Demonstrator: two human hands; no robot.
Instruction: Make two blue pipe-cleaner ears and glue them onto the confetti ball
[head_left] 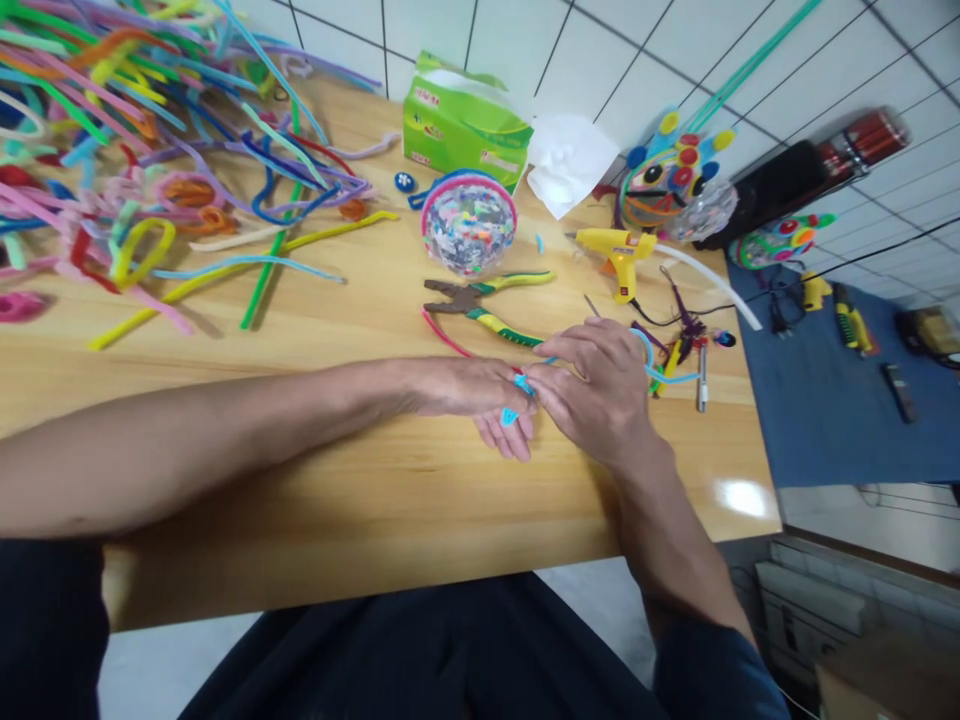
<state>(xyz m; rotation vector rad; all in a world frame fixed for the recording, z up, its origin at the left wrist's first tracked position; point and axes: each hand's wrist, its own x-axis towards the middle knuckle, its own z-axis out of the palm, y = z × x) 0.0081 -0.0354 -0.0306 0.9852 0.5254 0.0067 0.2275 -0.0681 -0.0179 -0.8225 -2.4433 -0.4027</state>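
Both my hands meet over the front middle of the wooden table. Between the thumb and fingers of my left hand (469, 388) is a bent light-blue pipe cleaner (510, 415), its fuzzy loops showing below and beside the thumb. My right hand (600, 390) has its thumb and fingertips closed at the same blue piece, touching my left fingertips. A light-blue strand (679, 379) shows beyond my right wrist side; whether it joins the held piece is hidden. Just behind the hands lie pliers (465, 298) with green-yellow handles and a red pipe cleaner (442, 335).
A tangle of colourful pipe cleaners (150, 150) covers the left. Behind stand a decorated clear bowl (469, 225), a green tissue pack (465, 120) and crumpled tissue (566, 160). A yellow glue gun (616, 255), its cord, a decorated figure (660, 185) and a dark flask (795, 180) are right.
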